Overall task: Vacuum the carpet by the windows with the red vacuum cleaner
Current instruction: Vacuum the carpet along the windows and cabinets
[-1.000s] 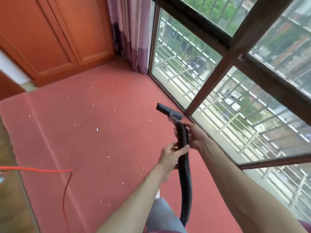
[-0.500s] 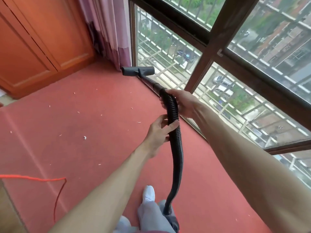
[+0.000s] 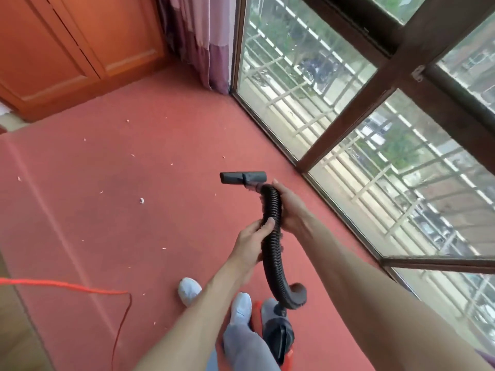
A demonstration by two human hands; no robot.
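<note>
One carpet [image 3: 107, 183]: red, laid right up to the windows, with pale bits dotted over it.
Windows [image 3: 348, 135]: tall panes in dark frames with white railings outside; everything below is placed from them.
Cupboard doors [image 3: 67, 49]: orange-brown wood, past the far end of the windows.
Curtain [image 3: 198, 36]: purple, hanging against the windows' far edge.
Red vacuum cleaner [image 3: 276, 341]: red and black body on the carpet at the person's feet, near the windows on the room side, partly behind a grey trouser leg.
Hose [image 3: 272, 250]: black and ribbed, looping up from the body into both hands, alongside the windows.
Orange cord [image 3: 67, 286]: trailing over the carpet, well away from the windows.
Nozzle [image 3: 242, 178]: flat dark head, set crosswise, near the window frame; it looks lifted off the carpet, though I can't be sure.
Right hand [image 3: 290, 207]: window side, wrapped round the hose just behind the nozzle.
Left hand [image 3: 251, 242]: room side, fingers and thumb curled round the hose lower down.
Scraps [image 3: 142, 200]: small white flecks, mostly well in from the windows, one or two near them.
Progress: early, I'd say; litter lies ahead of the nozzle and to its room side, so nearly all the cleaning is left.
Writing: none readable on the machine or anywhere else.
</note>
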